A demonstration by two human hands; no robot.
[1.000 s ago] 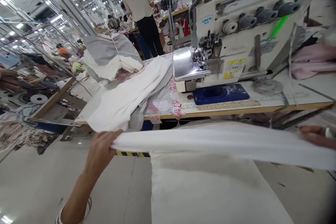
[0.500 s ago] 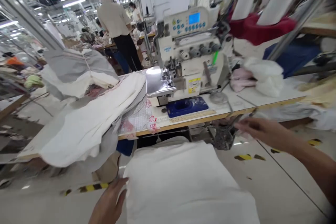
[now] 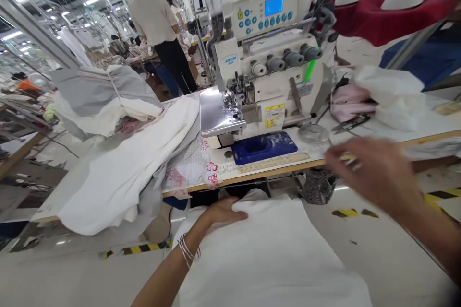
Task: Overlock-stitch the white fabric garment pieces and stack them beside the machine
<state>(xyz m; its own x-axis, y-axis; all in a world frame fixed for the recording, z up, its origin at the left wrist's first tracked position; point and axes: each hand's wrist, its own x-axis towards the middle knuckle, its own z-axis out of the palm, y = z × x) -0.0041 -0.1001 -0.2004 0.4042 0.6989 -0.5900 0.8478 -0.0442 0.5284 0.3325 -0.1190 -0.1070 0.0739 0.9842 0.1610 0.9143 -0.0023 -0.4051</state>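
Observation:
A white folded cloth (image 3: 273,259) lies on my lap below the table edge. My left hand (image 3: 223,212) rests on its top left corner with the fingers curled over the fabric, thin bangles on the wrist. My right hand (image 3: 374,175) is in the air in front of the table edge, to the right of the cloth; it is blurred by motion and its fingers do not show clearly. Beyond them stands a white overlock sewing machine (image 3: 266,72) with a blue screen on the wooden table (image 3: 324,160).
A pile of white and grey fabric (image 3: 122,153) covers the table's left side. Pink and white cloth (image 3: 374,98) lies to the right of the machine, scissors (image 3: 351,123) beside it. A person (image 3: 158,29) stands at another table behind. Yellow-black tape marks the floor.
My left hand moved up and right onto the top corner of the cloth. My right hand shifted right and slightly up near the table edge. The camera view moved closer to the machine.

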